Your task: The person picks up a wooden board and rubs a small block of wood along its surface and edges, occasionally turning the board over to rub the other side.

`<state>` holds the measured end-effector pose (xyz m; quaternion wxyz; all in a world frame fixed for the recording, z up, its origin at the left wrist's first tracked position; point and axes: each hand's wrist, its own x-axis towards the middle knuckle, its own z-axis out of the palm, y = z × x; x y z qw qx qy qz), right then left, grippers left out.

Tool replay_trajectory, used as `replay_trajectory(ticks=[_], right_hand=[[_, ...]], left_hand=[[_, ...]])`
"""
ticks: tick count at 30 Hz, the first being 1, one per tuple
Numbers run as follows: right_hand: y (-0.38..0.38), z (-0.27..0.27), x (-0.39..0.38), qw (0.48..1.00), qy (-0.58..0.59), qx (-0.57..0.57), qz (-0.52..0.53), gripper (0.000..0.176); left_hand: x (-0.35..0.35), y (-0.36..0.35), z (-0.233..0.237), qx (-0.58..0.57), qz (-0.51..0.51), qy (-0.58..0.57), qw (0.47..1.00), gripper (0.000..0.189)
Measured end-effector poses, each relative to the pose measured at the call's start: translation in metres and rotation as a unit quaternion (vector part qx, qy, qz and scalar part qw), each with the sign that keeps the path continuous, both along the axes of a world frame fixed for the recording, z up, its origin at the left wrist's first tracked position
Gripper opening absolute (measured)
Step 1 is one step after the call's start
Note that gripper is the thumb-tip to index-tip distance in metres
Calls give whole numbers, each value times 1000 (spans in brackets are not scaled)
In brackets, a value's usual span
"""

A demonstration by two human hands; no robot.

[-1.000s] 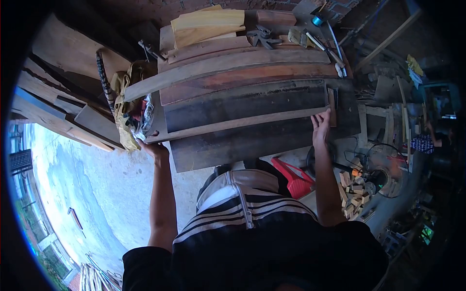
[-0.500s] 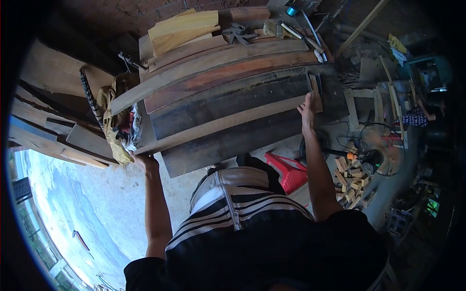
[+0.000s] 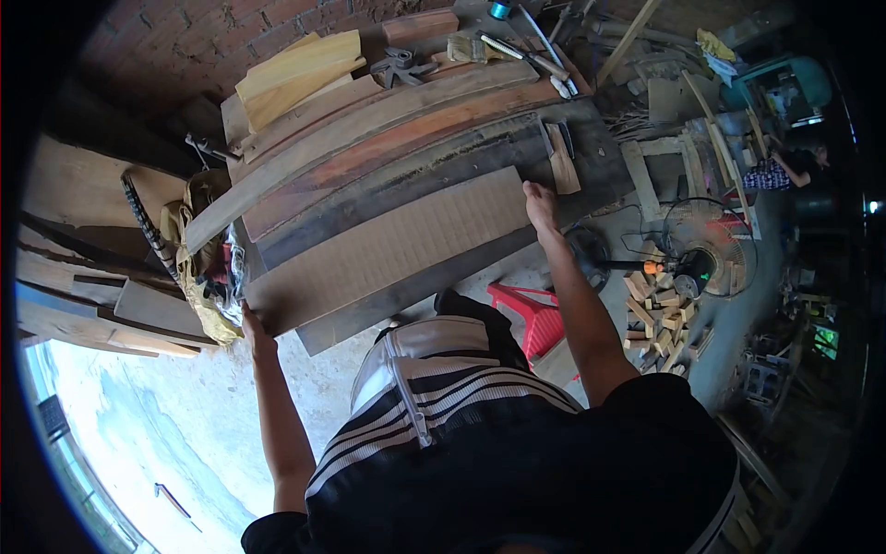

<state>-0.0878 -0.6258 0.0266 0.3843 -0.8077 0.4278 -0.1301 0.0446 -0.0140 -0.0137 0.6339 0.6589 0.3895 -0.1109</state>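
Observation:
A rough-sawn wooden board (image 3: pixel 397 245) with ripple marks across its broad face lies over the dark worktop (image 3: pixel 604 152). My left hand (image 3: pixel 256 331) is closed on its near left end, most of the fingers hidden beneath or behind the wood. At the far right end, my right hand (image 3: pixel 541 205) grips the board's edge with the thumb on top. Just beyond that hand rests a tool with a light wooden part (image 3: pixel 562 164) and a dark blade-like piece. Behind the board lie a reddish plank (image 3: pixel 397 143) and a long curved plank (image 3: pixel 369 129).
Yellowish boards (image 3: pixel 300 78), a brush (image 3: pixel 466 49) and a teal spool (image 3: pixel 499 10) sit at the back. A stuffed sack (image 3: pixel 214 300) stands left. To the right are a red plastic stool (image 3: pixel 533 319), a fan (image 3: pixel 706 249), wood offcuts (image 3: pixel 660 314) and another person (image 3: pixel 784 171).
The board has turned from its narrow edge to its broad face upward, still between both hands. My right hand has come away from beside the wooden tool. The camera view has shifted slightly.

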Motion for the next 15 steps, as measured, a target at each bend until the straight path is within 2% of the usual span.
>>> replay_trajectory(ticks=[1,5,7,15], right_hand=[[0,1,-2,998,0,57,-19,38],[-4,1,-7,987,29,137,-75,38],[-7,-7,-10,970,-35,212,-112,34],[-6,-9,-18,956,-73,257,-122,35]], left_hand=[[-1,3,-4,-1,-3,1,1000,68],[-5,7,-13,4,-20,13,1000,70],[-6,9,-21,-9,-22,19,1000,70],[-10,-6,-14,8,-14,24,1000,63]])
